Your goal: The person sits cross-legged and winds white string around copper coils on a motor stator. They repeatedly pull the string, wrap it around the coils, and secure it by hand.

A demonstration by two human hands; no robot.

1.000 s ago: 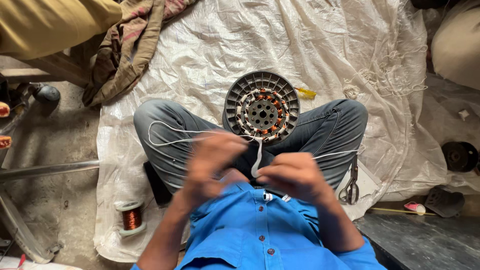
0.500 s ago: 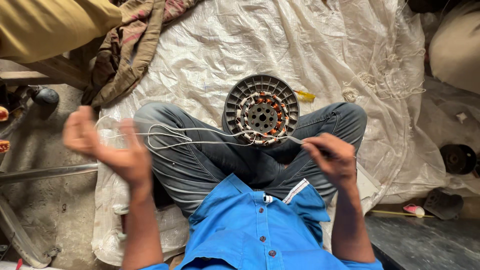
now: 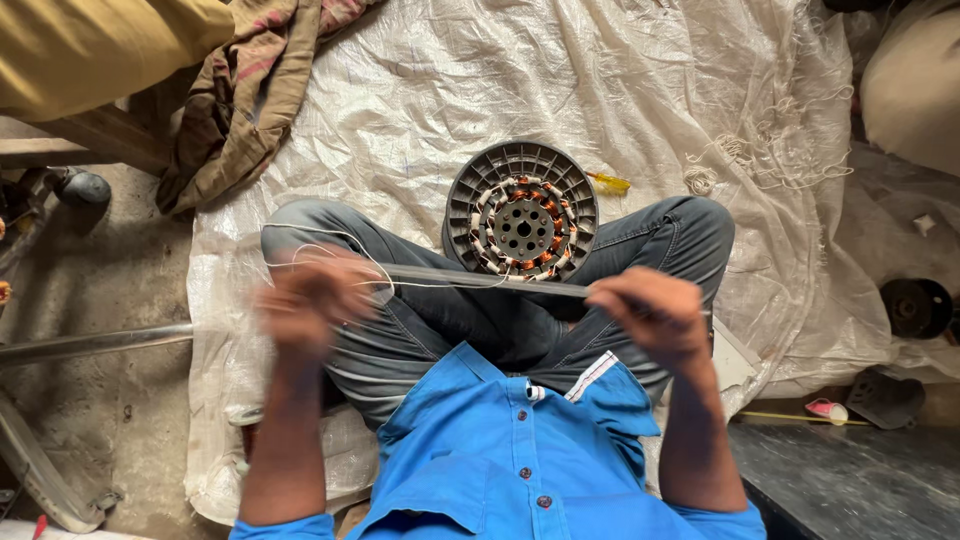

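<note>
- The right hand (image 3: 655,310) has its grip closed around one end of a pale, thin sleeve or cord (image 3: 480,279), fingers curled tight over it.
- The left hand (image 3: 315,300) is blurred; it seems closed on the other end, but how firmly cannot be told.
- The cord runs taut and near level between the 2 hands, above the crossed legs, just in front of the round motor stator (image 3: 522,215).
- Likely risk: such tension could make the cord slip from the blurred grip and snap back, or stretch and fray.
- A loose white wire loop (image 3: 330,248) near the left hand could tangle with it.
- The stator lies flat on the white plastic sheet (image 3: 450,90), a grey ribbed ring with copper-coloured windings and pale wrappings around a perforated hub.
- A yellow-handled tool (image 3: 608,182) lies just beside it.
</note>
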